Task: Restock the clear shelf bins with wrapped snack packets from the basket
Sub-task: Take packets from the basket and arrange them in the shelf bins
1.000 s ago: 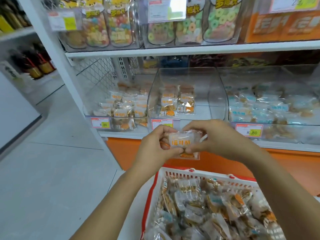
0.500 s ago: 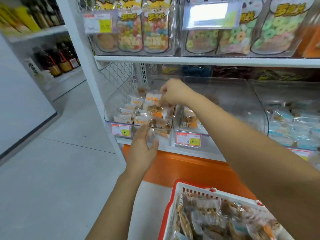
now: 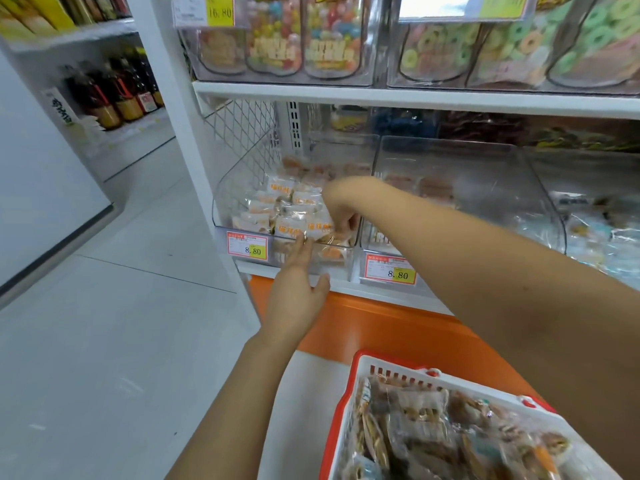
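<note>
At the near right corner of the left bin [image 3: 239, 195], our right hand [image 3: 341, 216] curls on a wrapped packet [image 3: 320, 230] atop the heap while our flat left hand [image 3: 298, 292] touches the front wall, so we risk packets sliding over the low lip; basket [image 3: 398, 372] sits near right.

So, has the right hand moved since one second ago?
Yes. The right hand was outside, near the middle bin's price tag; now it is up and to the left of that, inside the left bin.
</note>
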Demonstrator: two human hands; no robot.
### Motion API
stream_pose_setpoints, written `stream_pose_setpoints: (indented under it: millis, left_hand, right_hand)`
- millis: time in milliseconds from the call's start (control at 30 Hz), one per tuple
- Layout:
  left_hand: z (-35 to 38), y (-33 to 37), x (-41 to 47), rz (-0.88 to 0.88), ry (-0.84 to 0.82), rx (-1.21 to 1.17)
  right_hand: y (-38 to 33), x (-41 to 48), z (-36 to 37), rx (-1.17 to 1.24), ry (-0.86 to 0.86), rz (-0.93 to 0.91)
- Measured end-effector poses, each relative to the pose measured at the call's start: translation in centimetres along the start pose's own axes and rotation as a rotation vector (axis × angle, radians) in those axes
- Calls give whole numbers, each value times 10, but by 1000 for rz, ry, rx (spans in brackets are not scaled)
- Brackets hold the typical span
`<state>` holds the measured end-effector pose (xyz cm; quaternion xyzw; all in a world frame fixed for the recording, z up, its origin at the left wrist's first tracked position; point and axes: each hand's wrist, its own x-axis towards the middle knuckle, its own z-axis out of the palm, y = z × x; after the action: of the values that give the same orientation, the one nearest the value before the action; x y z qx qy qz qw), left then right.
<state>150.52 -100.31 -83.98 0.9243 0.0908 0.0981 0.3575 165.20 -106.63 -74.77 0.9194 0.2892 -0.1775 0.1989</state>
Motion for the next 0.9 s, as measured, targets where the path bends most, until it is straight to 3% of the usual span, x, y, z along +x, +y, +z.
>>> stream_pose_setpoints:
  millis: [133, 367, 533, 700, 800, 900]
  left_hand:
    - [-3, -5, -5, 22, -11, -24]
    - [-9, -5, -20, 36, -55, 37]
    - [-9, -4, -35, -23, -196, 109]
    - [2, -12, -50, -40, -407, 87]
    - [13, -19, -58, -42, -502, 140]
    - [34, -27, -69, -46, -647, 254]
  right_hand:
    - [-14, 1, 15, -191, -1, 38]
    - [-26, -5, 35, -295, 96, 86]
    - [-26, -23, 19, -112, 189, 28]
    - [-11, -78, 33, 323, 634, -79]
    - [-8, -114, 94, 447, 574, -91]
    - [-17, -126, 190, 520, 345, 6]
